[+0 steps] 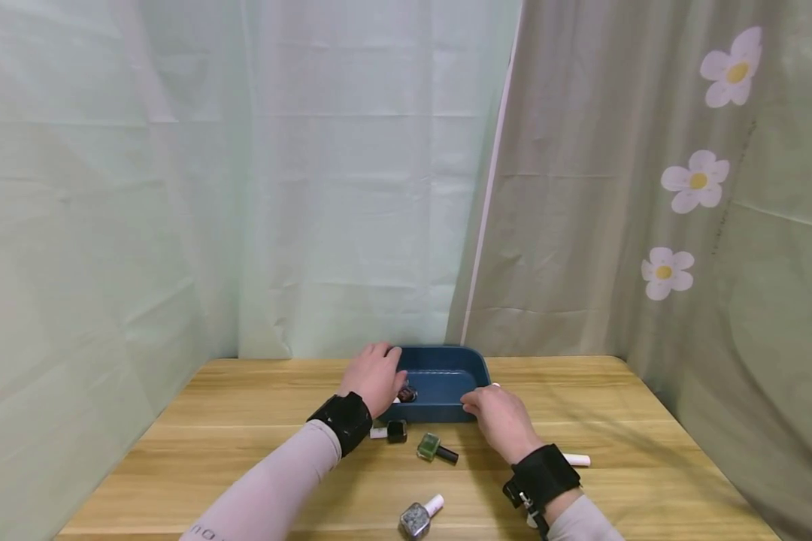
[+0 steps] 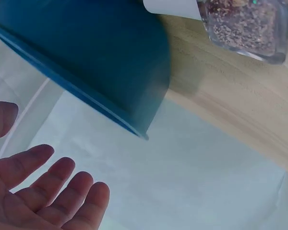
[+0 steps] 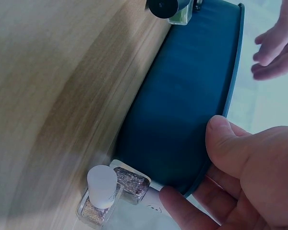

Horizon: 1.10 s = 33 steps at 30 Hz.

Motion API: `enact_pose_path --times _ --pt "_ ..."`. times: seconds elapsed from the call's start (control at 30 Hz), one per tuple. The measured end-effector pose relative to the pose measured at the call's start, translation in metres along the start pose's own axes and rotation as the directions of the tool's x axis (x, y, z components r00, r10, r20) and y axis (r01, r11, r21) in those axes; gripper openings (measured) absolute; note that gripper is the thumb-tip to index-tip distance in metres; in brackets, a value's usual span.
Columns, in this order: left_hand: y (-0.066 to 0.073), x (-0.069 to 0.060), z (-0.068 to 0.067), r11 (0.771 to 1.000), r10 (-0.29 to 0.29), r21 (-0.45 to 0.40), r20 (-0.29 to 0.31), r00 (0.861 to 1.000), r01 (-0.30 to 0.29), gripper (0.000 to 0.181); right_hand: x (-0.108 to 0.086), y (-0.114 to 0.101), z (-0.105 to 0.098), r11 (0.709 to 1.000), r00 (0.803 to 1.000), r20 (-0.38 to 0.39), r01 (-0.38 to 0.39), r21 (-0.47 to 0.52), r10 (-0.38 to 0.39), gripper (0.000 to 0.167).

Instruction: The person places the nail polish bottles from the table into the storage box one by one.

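Observation:
A dark blue tray (image 1: pixel 440 412) stands toward the back of the table. My left hand (image 1: pixel 374 378) is over its left end; the left wrist view shows that hand (image 2: pixel 53 191) with loosely spread fingers, apart from the rim and holding nothing. At the front right corner, my right hand (image 1: pixel 504 421) grips the tray's rim, the thumb (image 3: pixel 220 128) against the edge and the other fingers partly hidden behind the corner. Inside the tray, by my left fingers, lies a dark red nail polish bottle (image 1: pixel 407 393), partly covered by the hand.
In front of the tray lie a black nail polish bottle (image 1: pixel 397 431), a green one (image 1: pixel 429 447) and a silver glitter one (image 1: pixel 416 520). A white cap (image 1: pixel 577 460) shows beyond my right wrist. Glitter bottles (image 3: pixel 132 184) stand by the tray's right end. Curtains (image 1: pixel 365 188) hang behind the table.

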State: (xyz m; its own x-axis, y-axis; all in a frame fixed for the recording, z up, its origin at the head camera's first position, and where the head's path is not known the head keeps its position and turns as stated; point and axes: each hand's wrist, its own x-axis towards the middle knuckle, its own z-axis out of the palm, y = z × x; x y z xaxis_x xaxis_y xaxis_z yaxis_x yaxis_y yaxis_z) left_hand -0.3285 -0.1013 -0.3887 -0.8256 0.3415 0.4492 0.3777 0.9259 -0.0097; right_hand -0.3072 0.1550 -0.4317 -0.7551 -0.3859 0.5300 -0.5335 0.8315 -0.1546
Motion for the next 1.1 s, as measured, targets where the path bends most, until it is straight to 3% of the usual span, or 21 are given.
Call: enact_pose_path --times 0.2,0.47,1.1 --pt "0.0 -0.012 -0.012 1.0 0.016 -0.015 -0.04 0.999 -0.017 0.047 -0.001 0.001 0.0 1.0 1.0 -0.001 -0.006 -0.007 0.006 0.005" --pt "-0.006 -0.029 -0.017 0.999 0.044 0.013 -0.069 0.997 -0.043 0.051 0.0 0.002 -0.001 1.0 1.0 0.014 -0.015 -0.002 0.015 0.005" --pt "-0.013 -0.071 -0.027 0.999 0.038 0.0 -0.065 0.997 -0.038 0.055 0.001 0.002 0.002 1.0 1.0 0.019 -0.015 -0.009 0.016 0.004"
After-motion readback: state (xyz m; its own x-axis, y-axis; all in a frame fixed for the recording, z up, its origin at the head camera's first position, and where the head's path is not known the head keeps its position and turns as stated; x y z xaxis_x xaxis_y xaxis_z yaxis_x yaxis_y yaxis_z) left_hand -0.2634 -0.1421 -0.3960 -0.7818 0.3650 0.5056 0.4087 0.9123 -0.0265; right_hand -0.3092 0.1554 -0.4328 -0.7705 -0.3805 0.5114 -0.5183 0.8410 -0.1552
